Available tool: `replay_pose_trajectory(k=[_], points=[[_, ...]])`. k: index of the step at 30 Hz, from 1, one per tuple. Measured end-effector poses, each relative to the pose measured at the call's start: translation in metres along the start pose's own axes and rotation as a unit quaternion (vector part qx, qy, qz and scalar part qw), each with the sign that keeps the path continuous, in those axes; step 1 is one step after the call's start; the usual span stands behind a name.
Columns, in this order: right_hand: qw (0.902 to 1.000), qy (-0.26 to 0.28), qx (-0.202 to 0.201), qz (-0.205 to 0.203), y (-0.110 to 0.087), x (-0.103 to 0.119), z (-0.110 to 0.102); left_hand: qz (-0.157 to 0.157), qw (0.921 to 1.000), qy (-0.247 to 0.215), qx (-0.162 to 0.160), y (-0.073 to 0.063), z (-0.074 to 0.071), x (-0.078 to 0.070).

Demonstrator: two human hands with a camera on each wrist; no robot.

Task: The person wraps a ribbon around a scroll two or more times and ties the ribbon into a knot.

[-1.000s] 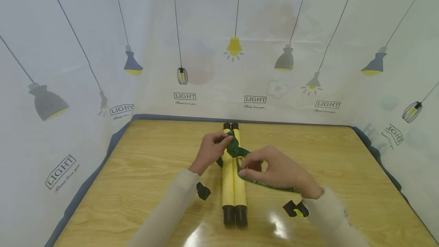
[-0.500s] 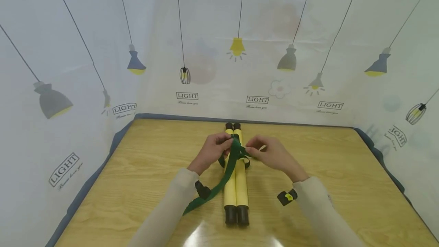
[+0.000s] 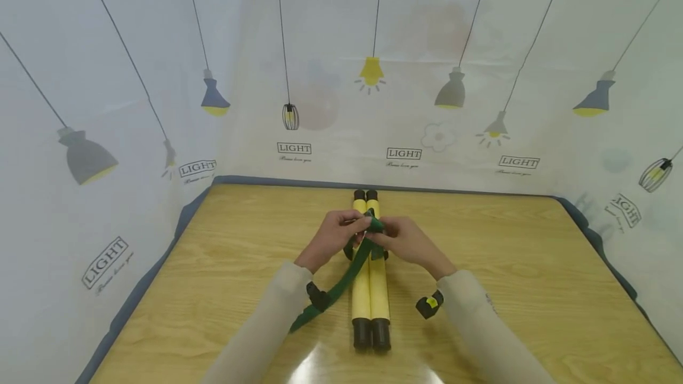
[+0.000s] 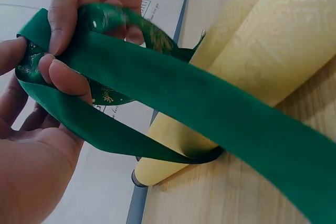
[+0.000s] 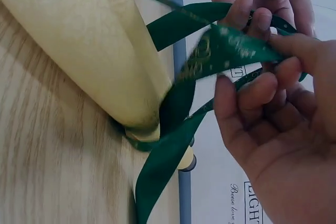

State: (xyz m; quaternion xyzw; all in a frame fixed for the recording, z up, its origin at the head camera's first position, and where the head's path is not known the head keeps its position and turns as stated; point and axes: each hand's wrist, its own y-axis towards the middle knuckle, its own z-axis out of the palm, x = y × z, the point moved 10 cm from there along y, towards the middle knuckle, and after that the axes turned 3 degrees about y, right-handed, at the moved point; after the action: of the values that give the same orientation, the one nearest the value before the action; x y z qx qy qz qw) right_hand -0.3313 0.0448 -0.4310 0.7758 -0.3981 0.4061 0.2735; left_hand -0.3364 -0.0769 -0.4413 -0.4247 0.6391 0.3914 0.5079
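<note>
Over on the left, a pale sleeve [image 3: 256, 325] reaches across the wood-grain counter [image 3: 240, 224], a black block [image 3: 318, 298] by its cuff, and the tail of a green satin ribbon [image 3: 344, 281] slants down toward it. Next comes the left hand [image 3: 332, 237], thumb and fingertips closed in a narrow pinch on the ribbon. In the middle lie 2 yellow rolls [image 3: 379, 289] side by side, each with dark end caps [image 3: 361, 333]; the ribbon loops around them and rises over their far half, gold print showing on 1 face. Just right of that, the right hand [image 3: 411, 243] pinches the ribbon too, its fingertips nearly meeting the other hand's. Farther right I see a second black block [image 3: 428, 306], this 1 with a yellow patch, beside the other sleeve [image 3: 480, 319].
</note>
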Motion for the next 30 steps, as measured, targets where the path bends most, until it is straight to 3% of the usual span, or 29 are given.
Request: replay_pose_trajectory(k=[7,18,25,30], points=[[0.9985,0.04,-0.031,0.02,0.001,-0.004,-0.002,-0.005,0.9998,-0.014,-0.014,-0.002,-0.003,0.0],[0.9919,0.103,-0.025,0.069,-0.001,-0.012,0.004,-0.006,0.9975,-0.07,0.004,-0.002,0.0,0.002],[0.9873,0.14,0.001,0.075,-0.006,-0.016,0.002,-0.026,0.9914,-0.123,0.035,-0.003,0.006,0.007],[0.9827,0.173,0.046,0.048,-0.012,-0.013,0.001,-0.038,0.9903,-0.13,0.028,-0.005,0.001,0.01]])
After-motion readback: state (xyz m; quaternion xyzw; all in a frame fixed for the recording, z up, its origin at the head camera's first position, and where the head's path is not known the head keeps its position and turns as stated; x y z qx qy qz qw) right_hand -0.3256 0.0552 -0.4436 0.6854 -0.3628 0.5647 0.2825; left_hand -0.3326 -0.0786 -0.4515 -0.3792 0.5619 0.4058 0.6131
